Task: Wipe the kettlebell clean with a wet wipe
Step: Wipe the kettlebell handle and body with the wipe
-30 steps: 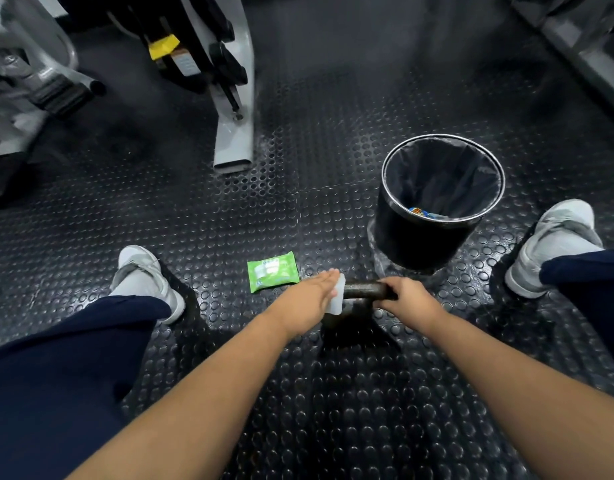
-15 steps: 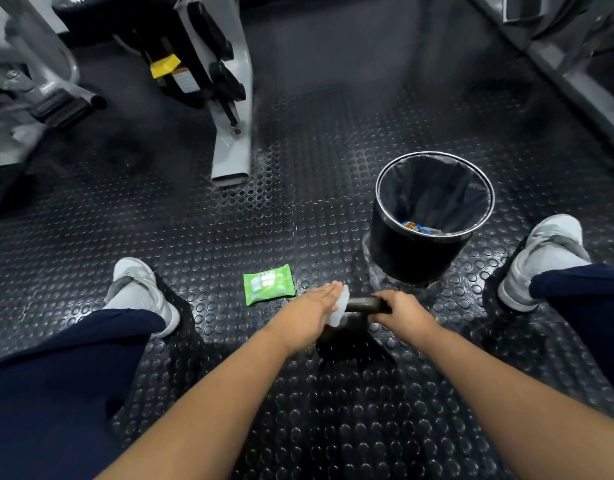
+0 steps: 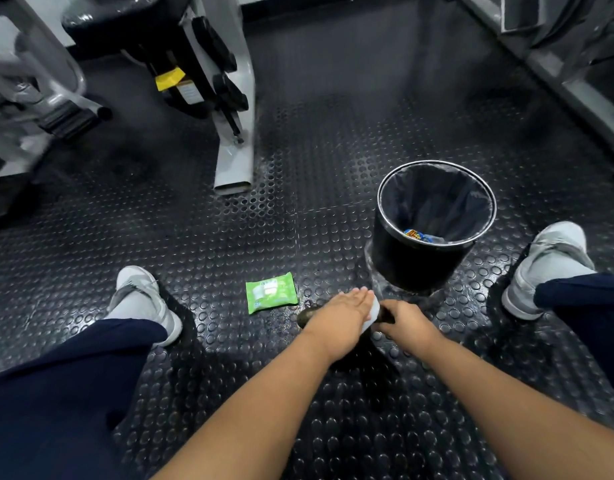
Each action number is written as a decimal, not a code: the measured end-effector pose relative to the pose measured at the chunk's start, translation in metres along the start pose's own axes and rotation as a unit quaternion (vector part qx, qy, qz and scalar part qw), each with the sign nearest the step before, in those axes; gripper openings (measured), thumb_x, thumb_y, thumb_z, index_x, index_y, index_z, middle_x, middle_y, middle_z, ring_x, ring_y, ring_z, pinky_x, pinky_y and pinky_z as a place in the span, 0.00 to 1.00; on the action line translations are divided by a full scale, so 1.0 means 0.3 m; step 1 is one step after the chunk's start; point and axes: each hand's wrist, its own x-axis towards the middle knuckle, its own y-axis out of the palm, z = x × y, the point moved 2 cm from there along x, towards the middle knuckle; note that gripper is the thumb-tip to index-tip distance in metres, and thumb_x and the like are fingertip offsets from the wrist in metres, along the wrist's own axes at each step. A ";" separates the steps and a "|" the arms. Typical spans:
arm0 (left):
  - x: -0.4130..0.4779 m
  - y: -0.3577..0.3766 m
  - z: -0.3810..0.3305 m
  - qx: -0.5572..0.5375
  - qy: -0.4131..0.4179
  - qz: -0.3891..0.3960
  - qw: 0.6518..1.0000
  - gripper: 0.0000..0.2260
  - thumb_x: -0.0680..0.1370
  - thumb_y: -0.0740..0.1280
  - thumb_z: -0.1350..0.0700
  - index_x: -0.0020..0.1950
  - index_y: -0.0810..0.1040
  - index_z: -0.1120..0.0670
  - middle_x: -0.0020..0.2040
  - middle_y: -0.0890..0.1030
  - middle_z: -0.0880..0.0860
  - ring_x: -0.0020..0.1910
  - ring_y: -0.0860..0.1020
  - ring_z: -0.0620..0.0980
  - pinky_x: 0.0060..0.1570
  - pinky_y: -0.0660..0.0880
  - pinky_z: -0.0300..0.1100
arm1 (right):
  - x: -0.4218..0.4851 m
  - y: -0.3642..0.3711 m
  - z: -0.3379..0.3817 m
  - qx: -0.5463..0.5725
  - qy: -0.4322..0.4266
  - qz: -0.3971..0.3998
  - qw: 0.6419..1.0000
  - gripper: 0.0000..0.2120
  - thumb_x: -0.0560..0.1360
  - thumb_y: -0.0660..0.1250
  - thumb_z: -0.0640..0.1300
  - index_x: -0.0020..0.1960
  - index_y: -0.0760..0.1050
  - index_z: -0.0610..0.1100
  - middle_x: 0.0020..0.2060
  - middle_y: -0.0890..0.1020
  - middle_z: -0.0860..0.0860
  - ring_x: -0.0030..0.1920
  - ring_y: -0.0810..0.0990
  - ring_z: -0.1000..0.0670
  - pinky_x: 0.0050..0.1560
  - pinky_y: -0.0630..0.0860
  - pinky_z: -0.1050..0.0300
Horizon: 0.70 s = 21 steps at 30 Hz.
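Starting at left on the black studded rubber floor: grey-white trainer planted flat, well apart from the work. Next, flat green plastic packet of wipes — lying near the middle of the floor, just left of the hands, touching neither.

Then the left hand, fingers straight and together, pressing a folded white wet wipe against the dark, rounded metal kettlebell. Mostly hidden under that hand and forearm; only a dark curve at the left and a short stretch of handle at the right on show. Down on the floor between the feet, just in front of the black round waste bin with its dark liner. Upright or tipped: impossible to tell.

Right of the wipe, the right hand, fingers curled round the handle end, apparently steadying it. Farther right, the second grey-white trainer.

Handling, as a judgement: expect dense, rigid and heavy, with no give and no risk of breakage, but liable to rock or roll on the rounded body, and slick where wet. Best taken by the handle with a full wrap, as now. Treat the wipe as limp and light — keep flat under the palm to stop bunching.
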 end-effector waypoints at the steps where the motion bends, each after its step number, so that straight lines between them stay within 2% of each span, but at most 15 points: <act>1: 0.005 0.002 -0.008 0.002 0.001 -0.001 1.000 0.24 0.88 0.50 0.55 0.84 0.50 0.57 0.84 0.51 0.56 0.83 0.50 0.52 0.79 0.44 0.44 | -0.001 0.000 0.001 -0.001 -0.001 0.001 1.000 0.12 0.71 0.76 0.40 0.53 0.82 0.47 0.44 0.85 0.53 0.45 0.81 0.54 0.41 0.71 0.72; 6: -0.050 -0.006 0.067 -0.032 0.019 -0.024 0.999 0.24 0.89 0.50 0.55 0.85 0.50 0.53 0.84 0.52 0.51 0.83 0.51 0.47 0.80 0.43 0.40 | -0.010 -0.009 0.011 0.014 0.003 -0.003 1.000 0.15 0.71 0.76 0.41 0.56 0.81 0.51 0.45 0.84 0.55 0.44 0.80 0.56 0.38 0.69 0.75; 10: -0.159 0.009 0.211 -0.072 -0.027 -0.028 0.997 0.24 0.89 0.50 0.51 0.84 0.49 0.45 0.83 0.50 0.42 0.81 0.51 0.40 0.80 0.47 0.40 | -0.014 -0.006 0.008 0.027 0.012 -0.001 1.000 0.14 0.73 0.75 0.41 0.57 0.81 0.51 0.42 0.83 0.57 0.37 0.77 0.62 0.33 0.67 0.72; 12: -0.196 0.016 0.247 -0.088 -0.042 -0.022 0.995 0.24 0.88 0.50 0.49 0.84 0.49 0.43 0.82 0.49 0.40 0.81 0.50 0.37 0.81 0.50 0.41 | -0.017 -0.006 0.008 0.031 0.013 -0.003 0.999 0.13 0.73 0.75 0.40 0.56 0.81 0.51 0.41 0.82 0.58 0.37 0.77 0.64 0.33 0.68 0.73; 14: -0.194 0.017 0.237 -0.090 -0.041 -0.022 0.995 0.24 0.88 0.50 0.49 0.84 0.49 0.44 0.83 0.49 0.40 0.81 0.49 0.37 0.81 0.49 0.40 | -0.018 -0.005 0.009 0.031 0.012 -0.007 0.999 0.13 0.73 0.75 0.40 0.56 0.81 0.50 0.41 0.83 0.58 0.40 0.78 0.63 0.35 0.68 0.73; 16: -0.157 0.014 0.193 -0.075 -0.022 -0.030 0.996 0.24 0.88 0.50 0.50 0.84 0.49 0.47 0.83 0.50 0.43 0.81 0.48 0.39 0.81 0.47 0.40 | -0.021 -0.004 0.014 0.031 0.009 -0.011 0.999 0.14 0.72 0.75 0.40 0.57 0.82 0.50 0.43 0.84 0.56 0.43 0.80 0.58 0.39 0.68 0.73; 18: -0.097 0.009 0.128 -0.039 0.010 -0.033 0.999 0.24 0.88 0.49 0.51 0.84 0.50 0.51 0.83 0.51 0.47 0.82 0.49 0.44 0.81 0.43 0.41 | -0.023 -0.003 0.015 0.031 0.010 -0.016 0.999 0.16 0.71 0.76 0.40 0.57 0.82 0.50 0.44 0.85 0.54 0.47 0.82 0.54 0.46 0.73 0.67; 20: -0.036 0.004 0.059 -0.013 0.025 -0.026 0.999 0.24 0.89 0.50 0.53 0.84 0.51 0.54 0.84 0.52 0.51 0.83 0.50 0.47 0.78 0.40 0.38 | -0.023 -0.005 0.014 0.029 0.006 -0.017 0.999 0.15 0.70 0.76 0.39 0.54 0.82 0.50 0.44 0.85 0.54 0.46 0.82 0.54 0.50 0.75 0.62; 21: -0.009 0.003 0.030 -0.003 0.026 -0.020 0.999 0.24 0.89 0.50 0.53 0.84 0.51 0.55 0.84 0.53 0.53 0.83 0.51 0.49 0.77 0.40 0.39 | -0.025 -0.006 0.015 0.027 0.004 -0.013 1.000 0.13 0.70 0.76 0.39 0.52 0.81 0.51 0.42 0.85 0.56 0.44 0.82 0.57 0.48 0.75 0.63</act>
